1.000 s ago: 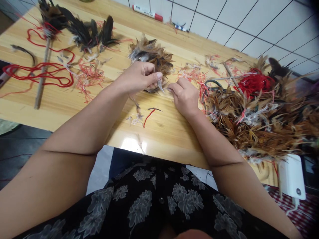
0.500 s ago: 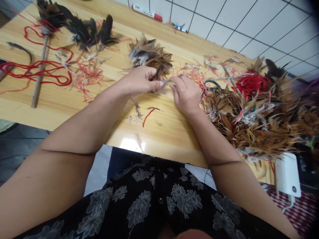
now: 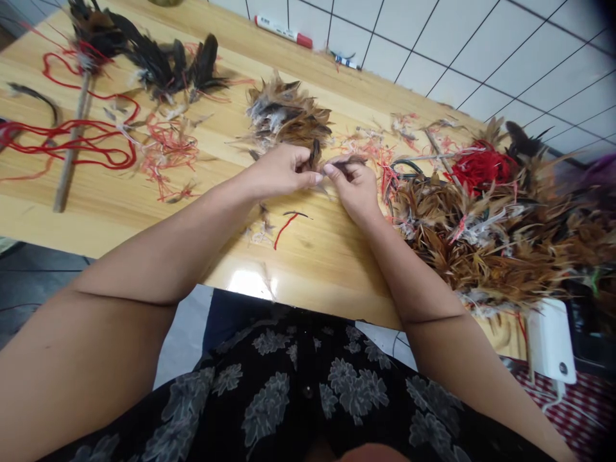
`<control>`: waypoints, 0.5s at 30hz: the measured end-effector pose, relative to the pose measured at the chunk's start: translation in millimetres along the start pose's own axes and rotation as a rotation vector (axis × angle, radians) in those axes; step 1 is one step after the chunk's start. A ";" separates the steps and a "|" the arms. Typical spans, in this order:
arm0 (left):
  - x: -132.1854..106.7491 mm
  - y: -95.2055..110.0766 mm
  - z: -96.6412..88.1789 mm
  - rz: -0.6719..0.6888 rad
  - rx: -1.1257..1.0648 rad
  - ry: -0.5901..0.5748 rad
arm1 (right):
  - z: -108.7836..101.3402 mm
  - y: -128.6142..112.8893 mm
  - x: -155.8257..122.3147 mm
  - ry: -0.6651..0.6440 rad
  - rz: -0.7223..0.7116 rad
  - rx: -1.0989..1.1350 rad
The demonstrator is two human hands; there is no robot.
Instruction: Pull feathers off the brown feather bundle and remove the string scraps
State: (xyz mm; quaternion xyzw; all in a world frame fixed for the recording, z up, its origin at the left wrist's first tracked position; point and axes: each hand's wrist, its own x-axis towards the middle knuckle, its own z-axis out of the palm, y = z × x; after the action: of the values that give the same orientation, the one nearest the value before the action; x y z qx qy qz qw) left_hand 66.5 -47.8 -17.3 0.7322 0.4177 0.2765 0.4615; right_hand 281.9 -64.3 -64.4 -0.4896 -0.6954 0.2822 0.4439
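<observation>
My left hand (image 3: 279, 172) and my right hand (image 3: 353, 186) meet over the middle of the wooden table (image 3: 115, 205), fingertips almost touching. Both are pinched on a small dark feather (image 3: 315, 154) held between them. Just behind the hands lies a small pile of brown feathers (image 3: 289, 115). A big heap of brown feathers (image 3: 495, 237) mixed with red and white thread lies to the right of my right hand.
Black feathers (image 3: 163, 64) and a stick (image 3: 72, 147) with looped red cord (image 3: 72, 138) lie at the far left. Red thread scraps (image 3: 166, 151) litter the middle. A marker (image 3: 283, 31) lies at the back edge. A white box (image 3: 551, 340) sits at the right front.
My right hand has moved up to meet my left hand, and both have shifted slightly away from me. The feather now sits between both hands' fingertips.
</observation>
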 end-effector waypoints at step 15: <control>-3.8 5.5 -8.6 0.039 0.217 -0.014 | -1.0 -23.0 -11.0 -0.231 -0.032 -0.582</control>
State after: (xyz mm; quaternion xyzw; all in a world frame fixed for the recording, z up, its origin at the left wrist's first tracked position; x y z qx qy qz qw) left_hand 59.8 -48.5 -8.7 0.7877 0.4275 0.2337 0.3770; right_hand 274.2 -82.9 -48.7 -0.5499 -0.8003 0.1179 0.2078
